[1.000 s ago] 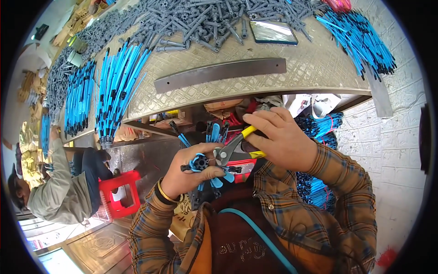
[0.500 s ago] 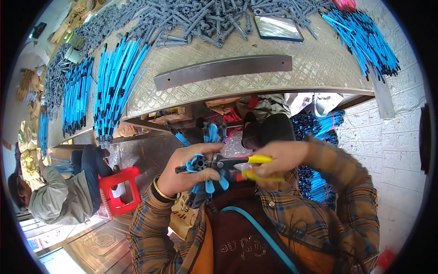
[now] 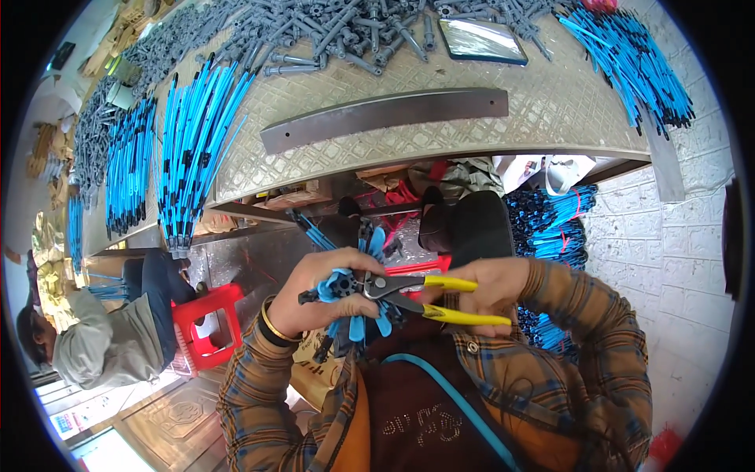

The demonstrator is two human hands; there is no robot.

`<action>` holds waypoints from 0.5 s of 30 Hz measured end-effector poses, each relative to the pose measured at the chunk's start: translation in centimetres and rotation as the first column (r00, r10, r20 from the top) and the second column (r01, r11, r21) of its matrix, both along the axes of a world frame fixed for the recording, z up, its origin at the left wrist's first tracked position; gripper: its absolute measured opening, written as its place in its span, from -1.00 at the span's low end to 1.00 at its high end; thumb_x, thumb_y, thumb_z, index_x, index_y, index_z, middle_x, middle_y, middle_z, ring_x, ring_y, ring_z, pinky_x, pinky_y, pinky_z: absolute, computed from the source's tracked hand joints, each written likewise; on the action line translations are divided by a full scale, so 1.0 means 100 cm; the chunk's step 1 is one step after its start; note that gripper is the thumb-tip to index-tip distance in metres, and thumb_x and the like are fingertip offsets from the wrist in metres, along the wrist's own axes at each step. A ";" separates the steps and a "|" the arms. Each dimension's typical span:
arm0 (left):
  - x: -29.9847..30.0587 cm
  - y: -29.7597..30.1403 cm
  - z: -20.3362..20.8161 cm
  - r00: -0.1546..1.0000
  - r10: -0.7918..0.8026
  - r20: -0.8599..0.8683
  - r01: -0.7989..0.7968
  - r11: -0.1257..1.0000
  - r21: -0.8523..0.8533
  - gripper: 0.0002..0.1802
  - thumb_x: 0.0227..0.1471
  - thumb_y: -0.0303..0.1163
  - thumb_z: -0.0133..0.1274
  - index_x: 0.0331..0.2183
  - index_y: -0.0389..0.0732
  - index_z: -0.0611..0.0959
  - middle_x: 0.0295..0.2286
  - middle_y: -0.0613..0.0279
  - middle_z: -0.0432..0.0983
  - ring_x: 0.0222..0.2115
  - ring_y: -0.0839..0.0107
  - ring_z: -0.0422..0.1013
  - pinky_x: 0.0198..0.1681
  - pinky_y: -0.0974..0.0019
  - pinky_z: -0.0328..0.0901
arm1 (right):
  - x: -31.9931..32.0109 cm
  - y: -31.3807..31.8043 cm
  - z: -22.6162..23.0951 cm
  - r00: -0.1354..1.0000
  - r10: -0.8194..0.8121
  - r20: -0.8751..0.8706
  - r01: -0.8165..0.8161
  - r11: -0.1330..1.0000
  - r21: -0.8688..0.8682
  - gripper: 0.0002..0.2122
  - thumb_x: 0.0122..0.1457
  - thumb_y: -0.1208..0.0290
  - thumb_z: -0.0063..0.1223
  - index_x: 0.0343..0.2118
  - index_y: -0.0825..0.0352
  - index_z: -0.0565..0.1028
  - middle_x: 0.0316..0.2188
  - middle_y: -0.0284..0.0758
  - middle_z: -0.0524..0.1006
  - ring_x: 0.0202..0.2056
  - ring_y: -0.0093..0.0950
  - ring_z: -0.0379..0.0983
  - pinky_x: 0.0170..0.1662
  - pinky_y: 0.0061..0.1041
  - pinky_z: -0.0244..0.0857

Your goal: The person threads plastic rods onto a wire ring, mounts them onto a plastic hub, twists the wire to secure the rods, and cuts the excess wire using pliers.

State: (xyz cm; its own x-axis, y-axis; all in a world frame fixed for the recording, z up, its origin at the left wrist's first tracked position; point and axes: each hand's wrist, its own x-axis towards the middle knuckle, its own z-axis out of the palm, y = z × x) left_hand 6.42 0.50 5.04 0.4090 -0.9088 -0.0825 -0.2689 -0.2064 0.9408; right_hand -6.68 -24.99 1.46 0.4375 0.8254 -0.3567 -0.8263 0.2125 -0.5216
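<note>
My left hand [image 3: 318, 287] is closed round a black hub with blue-and-black rods [image 3: 344, 285] splaying out from it. More blue flat ends [image 3: 358, 326] hang below my fingers. In my right hand [image 3: 487, 287] are pliers with yellow handles [image 3: 464, 316], the handles spread apart. The metal pliers head [image 3: 379, 285] meets the hub at my left thumb and forefinger; what its jaws grip, if anything, is hidden there.
A patterned table [image 3: 550, 126] ahead carries a metal bar [image 3: 385, 118], a mirror-like tray [image 3: 481, 41], heaped grey plastic tubes [image 3: 338, 31] and bundles of blue rods [image 3: 200, 141]. More rods [image 3: 550, 236] lie beneath. A seated person [image 3: 106, 330] is beside a red stool [image 3: 208, 326] at left.
The right hand and the pliers, blurred before, now show sharply. The handles sit slightly lower and look wider apart, while the left hand stays in about the same place.
</note>
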 end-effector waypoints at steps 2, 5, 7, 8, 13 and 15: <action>-0.001 0.005 -0.002 0.998 0.054 0.023 -0.054 0.998 -0.019 -0.49 -0.35 -0.24 0.32 -0.30 -0.27 0.55 -0.49 0.20 0.44 -0.48 0.38 0.40 -0.38 0.36 0.27 | 0.010 -0.002 0.014 0.897 0.080 0.435 0.056 0.955 -0.291 -0.43 0.02 0.43 0.03 0.10 0.37 0.08 -0.45 -0.28 0.44 -0.37 -0.51 0.44 -0.42 -0.58 0.31; 0.001 0.006 -0.006 0.998 0.061 0.006 -0.061 0.998 -0.021 -0.49 -0.35 -0.23 0.32 -0.30 -0.26 0.56 -0.50 0.21 0.44 -0.49 0.38 0.40 -0.39 0.37 0.27 | 0.010 0.003 0.021 0.374 0.339 0.863 0.507 0.704 -0.497 -0.41 0.00 0.43 0.05 0.11 0.36 0.09 -0.42 -0.28 0.44 -0.35 -0.54 0.42 -0.41 -0.60 0.30; 0.003 0.006 -0.005 0.998 0.067 -0.002 -0.067 0.998 -0.021 -0.49 -0.35 -0.22 0.32 -0.30 -0.26 0.56 -0.50 0.22 0.44 -0.49 0.38 0.40 -0.39 0.37 0.27 | 0.003 0.008 0.013 0.059 0.538 0.841 0.728 0.553 -0.405 -0.40 -0.01 0.43 0.07 0.11 0.35 0.10 -0.40 -0.29 0.44 -0.34 -0.55 0.42 -0.41 -0.61 0.30; 0.005 0.005 -0.003 1.000 0.022 0.002 -0.022 1.000 -0.005 -0.50 -0.35 -0.22 0.32 -0.31 -0.26 0.56 -0.50 0.22 0.44 -0.49 0.38 0.39 -0.39 0.37 0.27 | -0.002 0.017 0.004 0.534 0.195 0.823 0.470 0.740 -0.481 -0.41 -0.02 0.43 0.07 0.10 0.35 0.11 -0.39 -0.27 0.44 -0.33 -0.54 0.42 -0.39 -0.59 0.31; 0.005 0.002 -0.003 1.000 -0.013 -0.016 0.013 1.000 0.001 -0.50 -0.35 -0.21 0.32 -0.32 -0.26 0.56 -0.51 0.22 0.44 -0.49 0.39 0.39 -0.40 0.38 0.27 | 0.005 0.003 0.022 0.976 0.063 0.206 0.005 0.950 -0.311 -0.46 -0.02 0.47 0.07 0.06 0.36 0.18 -0.26 -0.24 0.44 -0.21 -0.54 0.38 -0.26 -0.56 0.31; 0.004 0.003 -0.004 0.999 0.020 -0.030 -0.020 1.000 -0.008 -0.50 -0.35 -0.20 0.32 -0.32 -0.26 0.56 -0.51 0.22 0.44 -0.49 0.40 0.39 -0.40 0.38 0.27 | 0.010 0.002 0.030 0.919 0.191 0.345 -0.018 0.895 -0.447 -0.48 -0.02 0.48 0.06 0.05 0.36 0.20 -0.22 -0.23 0.43 -0.16 -0.54 0.36 -0.22 -0.57 0.31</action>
